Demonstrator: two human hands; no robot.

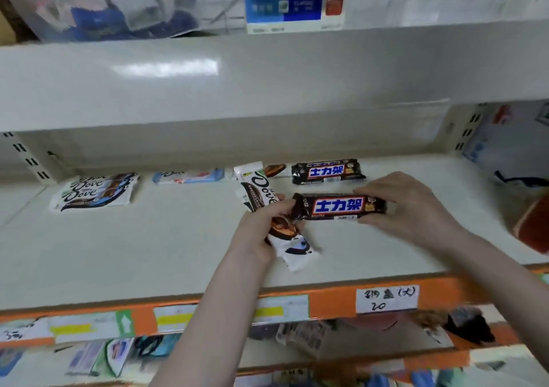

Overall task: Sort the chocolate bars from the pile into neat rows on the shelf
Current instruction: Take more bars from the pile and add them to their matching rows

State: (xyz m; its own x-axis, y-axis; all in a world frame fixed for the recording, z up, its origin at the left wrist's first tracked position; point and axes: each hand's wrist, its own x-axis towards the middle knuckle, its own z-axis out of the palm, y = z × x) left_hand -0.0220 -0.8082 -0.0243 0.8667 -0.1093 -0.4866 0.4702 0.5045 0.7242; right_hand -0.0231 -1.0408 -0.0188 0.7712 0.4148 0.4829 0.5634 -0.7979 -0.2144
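Cream-white metal, that's the shelf [118,253], running wide under both hands, with an orange price strip [329,300] along its front edge just below the wrists. A handwritten label [387,299] sits on that strip, beneath the right forearm.

Far off to the left of the left hand, a stack of white Dove bars [95,192] lies flat against the back of the shelf. Between that stack and the hands, a pale blue Dove bar [188,176] rests at the back too.

Now the hands. The left hand [261,232] curls round a white Dove bar [277,223], thumb across its middle, the bar angled with its far end pointing to the back of the shelf and its near end sticking out past the palm. The right hand [407,205] pinches a dark Snickers bar [338,207] by its right end, fingers over the top, thumb underneath; the bar lies crosswise, and its left end meets the left hand's fingertips and the Dove wrapper.

Just beyond the right hand's fingers, a second Snickers bar [328,171] lies flat, parallel to the held one, slightly apart. To its left, behind the left hand's bar, another wrapper [274,170] peeks out, mostly hidden.
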